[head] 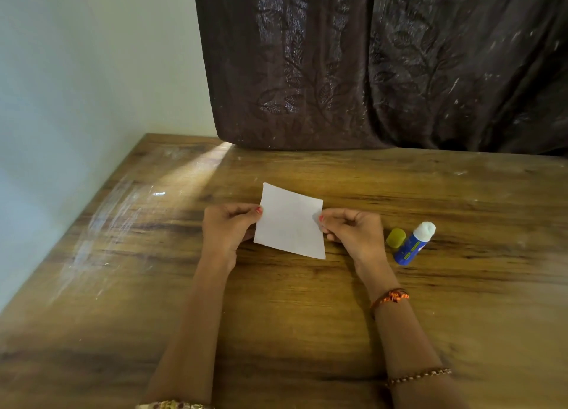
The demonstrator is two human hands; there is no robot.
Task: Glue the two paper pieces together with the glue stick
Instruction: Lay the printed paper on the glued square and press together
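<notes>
Both hands — left hand (229,224), right hand (347,227) — pinch the white paper (290,221) by its side edges

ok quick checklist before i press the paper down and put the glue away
1. Both hands gripping: ok. Left hand and right hand pinch opposite edges of the white paper.
2. Two pieces aligned: cannot tell. Only one white sheet shows; a second may lie hidden behind it.
3. Glue applied: cannot tell. No glue visible on the facing side.
4. Glue stick within reach: ok, lying on the table just right of the right hand.
5. Glue stick capped: not ok. White tip is exposed; the yellow-green cap sits beside it.
</notes>
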